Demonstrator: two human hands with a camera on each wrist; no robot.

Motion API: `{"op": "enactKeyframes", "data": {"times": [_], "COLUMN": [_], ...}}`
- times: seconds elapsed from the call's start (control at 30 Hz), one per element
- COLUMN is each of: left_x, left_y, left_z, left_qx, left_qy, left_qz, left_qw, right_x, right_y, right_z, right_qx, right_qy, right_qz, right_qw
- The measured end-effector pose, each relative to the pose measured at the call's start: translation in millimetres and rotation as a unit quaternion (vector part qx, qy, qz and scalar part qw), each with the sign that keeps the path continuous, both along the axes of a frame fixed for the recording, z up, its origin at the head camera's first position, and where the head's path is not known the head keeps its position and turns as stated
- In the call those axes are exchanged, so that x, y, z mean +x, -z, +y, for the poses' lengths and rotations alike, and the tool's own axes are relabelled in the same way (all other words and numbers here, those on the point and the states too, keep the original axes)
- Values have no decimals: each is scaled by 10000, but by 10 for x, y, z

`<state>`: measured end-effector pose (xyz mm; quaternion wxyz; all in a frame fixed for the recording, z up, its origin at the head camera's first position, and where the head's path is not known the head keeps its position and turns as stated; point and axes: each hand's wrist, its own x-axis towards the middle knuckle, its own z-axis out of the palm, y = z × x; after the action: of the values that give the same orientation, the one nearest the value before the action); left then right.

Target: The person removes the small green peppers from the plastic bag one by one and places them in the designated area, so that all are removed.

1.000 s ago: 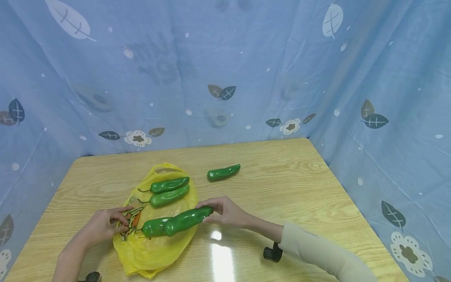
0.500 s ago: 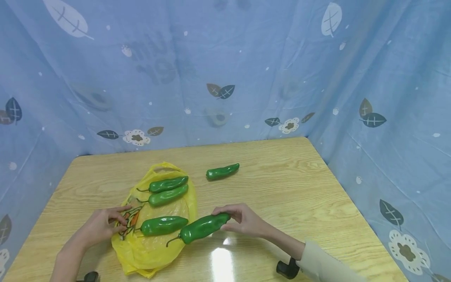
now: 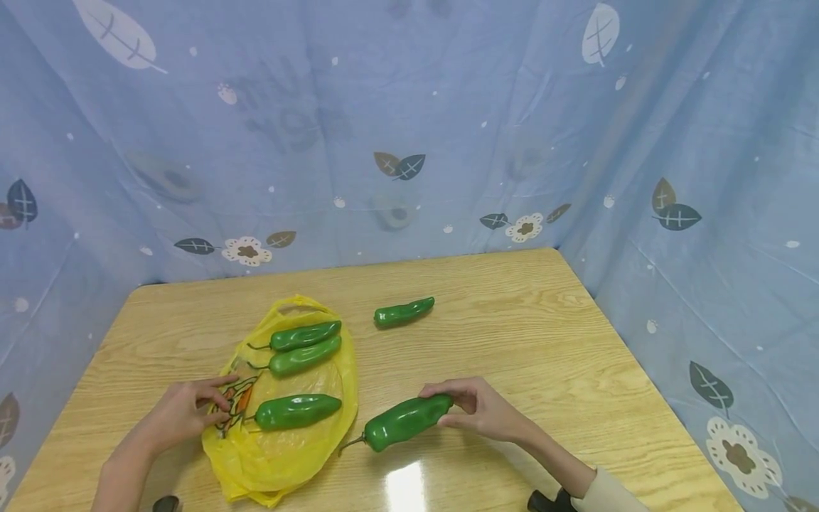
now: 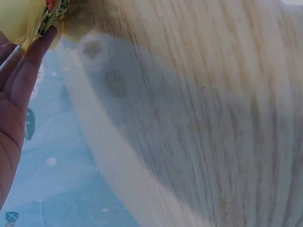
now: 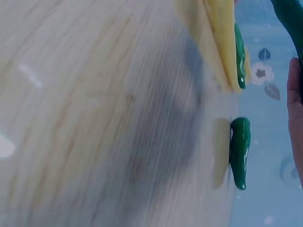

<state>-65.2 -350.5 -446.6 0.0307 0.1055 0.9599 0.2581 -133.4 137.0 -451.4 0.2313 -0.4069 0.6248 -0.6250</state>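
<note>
Right hand (image 3: pixel 483 412): fingers gripping the narrow end of a green pepper (image 3: pixel 404 422), stem pointing away from them towards the bag. Left hand (image 3: pixel 179 414): thumb and fingers pinching the printed edge of a yellow bag (image 3: pixel 281 469), spread flat on the counter (image 3: pixel 544 341). Just right of the left fingers, one dark green pepper (image 3: pixel 299 412) lies on the bag; farther off, two peppers (image 3: pixel 307 359) side by side. Lone pepper (image 3: pixel 404 313) on bare wood, beyond the right fingers and leftward. Counter is light wood-grain, glossy; bright glare patch (image 3: pixel 406 487) nearer than the right fingers, slightly left. Blue curtain (image 3: pixel 448 92) with leaf and flower prints hangs behind and to both sides of the fingers. Pale sleeve (image 3: pixel 608 492) behind the right hand.
</note>
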Motion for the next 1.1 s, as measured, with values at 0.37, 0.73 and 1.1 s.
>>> {"op": "enactKeyframes", "data": {"times": [0.37,0.73,1.1], "left_x": [33,5,9], "left_y": [-14,-22,-38], "left_z": [-21,-2,4], "left_qx": [-15,58,130], "left_qy": [-25,60,-17], "left_qz": [15,-86,-181], "left_qw": [10000,9999,9998], "right_x": [-11,-195,-425], "right_y": [45,82,104], "right_z": [191,208,226], "right_qx": [-137,-327,50], "right_qy": [83,-178,11], "right_qz": [-4,43,-29], "right_qw": [9999,9993,10000]}}
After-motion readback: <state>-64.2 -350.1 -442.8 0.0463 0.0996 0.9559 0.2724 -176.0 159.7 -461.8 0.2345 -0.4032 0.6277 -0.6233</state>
